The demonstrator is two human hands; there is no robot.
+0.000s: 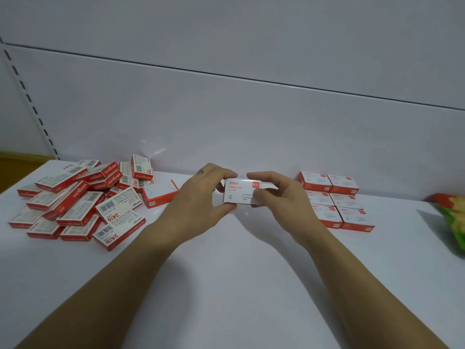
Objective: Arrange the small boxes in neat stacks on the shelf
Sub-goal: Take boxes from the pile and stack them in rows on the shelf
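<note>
Both hands meet over the middle of the white shelf [239, 273], holding one small box [240, 191] between them, lifted clear of the shelf. Its upturned face is white with red print that includes the words "PAPER CLIPS". The left hand [201, 195] has its grip closed on the box's left end, thumb at the near corner and fingers curled over the far edge. The right hand [279, 197] grips the right end the same way, thumb on the near side and fingers over the top. That end is partly hidden behind the thumb, so I cannot tell whether this is one long box or two held end to end.

To the left lies a loose pile of boxes [75, 197], red and white, marked "24/6" with barcodes. They lie at all angles, some overlapping, some leaning on others, and one stands on edge at the far side. Just right of the pile, between it and the left hand, a single box [159, 195] lies flat with a white top and a red side.

To the right of the hands sits a tidy block of boxes [334, 200], white on top and red along the sides, set in two columns and three rows with their edges touching. At the far right edge, a green and yellow packet [453, 215] is partly cut off. Behind everything rises a plain white back panel [226, 109], with a slotted upright [27, 96] at its left.
</note>
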